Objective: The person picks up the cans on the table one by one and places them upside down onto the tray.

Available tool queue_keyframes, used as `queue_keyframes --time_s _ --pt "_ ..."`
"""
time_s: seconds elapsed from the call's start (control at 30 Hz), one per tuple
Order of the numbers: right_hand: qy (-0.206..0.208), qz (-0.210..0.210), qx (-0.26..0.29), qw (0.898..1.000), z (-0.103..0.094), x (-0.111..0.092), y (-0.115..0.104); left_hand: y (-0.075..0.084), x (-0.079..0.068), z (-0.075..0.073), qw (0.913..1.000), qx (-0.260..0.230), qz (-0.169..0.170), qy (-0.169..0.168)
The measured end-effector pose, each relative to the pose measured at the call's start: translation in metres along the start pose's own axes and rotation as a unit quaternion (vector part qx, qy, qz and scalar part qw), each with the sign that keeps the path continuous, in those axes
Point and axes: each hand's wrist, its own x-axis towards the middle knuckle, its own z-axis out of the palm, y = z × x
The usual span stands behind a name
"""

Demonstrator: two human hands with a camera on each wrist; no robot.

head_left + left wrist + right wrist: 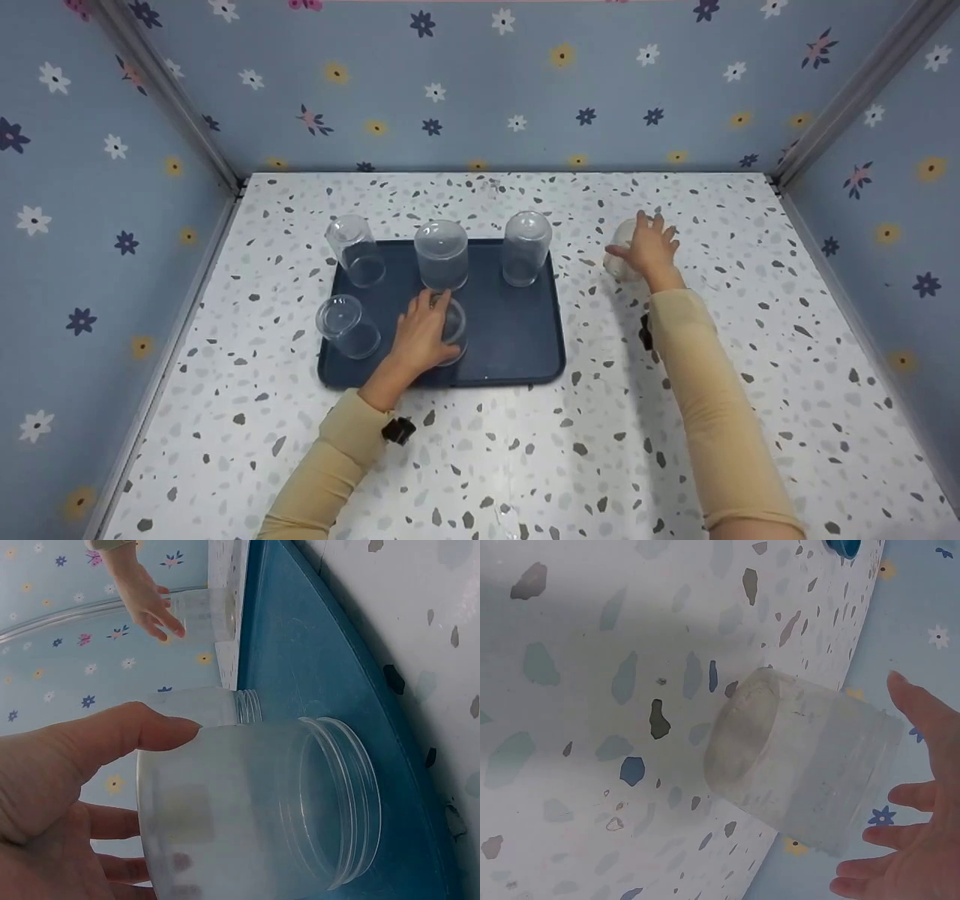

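On the front middle of the dark blue tray (517, 337), my left hand (421, 334) grips a clear plastic jar (232, 802). The left wrist view has the thumb along one side and fingers round the other, with the threaded mouth down toward the tray. Right of the tray, another clear jar (802, 757) stands on the speckled table. Over its upper end is my right hand (651, 247), fingers spread. A gap shows between fingers and jar in the right wrist view.
Several more clear jars stand on the tray: one back left (356, 251), one back middle (442, 259), one back right (526, 247) and one front left (349, 326). Flowered blue panels (480, 90) enclose the white speckled table (525, 450) at the back and both sides.
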Motion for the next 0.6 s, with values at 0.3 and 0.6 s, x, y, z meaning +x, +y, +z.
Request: queue_keyframes --time_s 0.3,0.6 --pt "-0.036 0.013 0.009 0.999 -0.0034 0.0048 -0.0011 -0.0006 -0.0002 -0.0034 0.9998 -0.001 0.010 -0.018" --pt "-0.047 0.023 0.008 0.999 -0.0042 0.0071 -0.0016 -0.0021 0.0001 -0.0034 0.9996 -0.005 0.012 -0.023"
